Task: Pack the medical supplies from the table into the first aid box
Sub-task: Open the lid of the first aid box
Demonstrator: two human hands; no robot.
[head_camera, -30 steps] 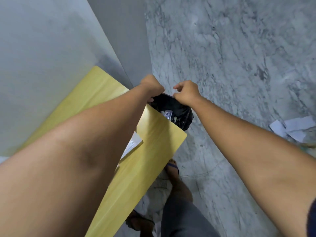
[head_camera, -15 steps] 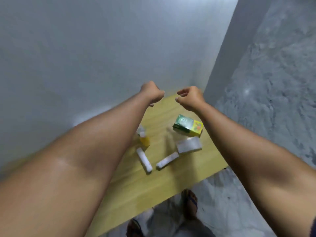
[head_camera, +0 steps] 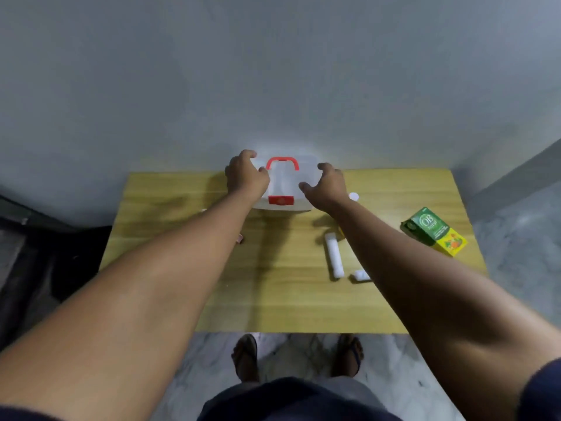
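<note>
While both arms reach forward over the wooden table (head_camera: 170,192), we note the first aid box (head_camera: 283,189) at the upper centre of the frame, standing on the far edge of the table against the grey wall (head_camera: 273,71). It is a white box with a red handle (head_camera: 282,163) on its lid and a red latch (head_camera: 281,200) on its near face; the lid appears down.

Our left hand (head_camera: 246,176) sits at the left side of the box, fingers curled over its far left corner, seemingly in contact with it. Our right hand (head_camera: 326,185) is at the right side, fingers spread and bent, thumb toward the lid; whether it touches the box we cannot tell (motion blur softens the outline). Neither hand holds any loose item.

Supplies lie on the table to the right of centre. A white tube (head_camera: 333,256) lies lengthwise just beside the right forearm, and a small white piece (head_camera: 359,275) lies near its lower end, partly under that arm. A small white round object (head_camera: 353,196) shows just right of the right wrist. A green and yellow carton (head_camera: 432,230) rests well apart, near the right edge of the table. A small reddish item (head_camera: 240,239) peeks out beside the left forearm; we cannot identify it.

At the bottom of the frame, two sandalled feet (head_camera: 247,355) stand on a marble floor (head_camera: 516,268).
</note>
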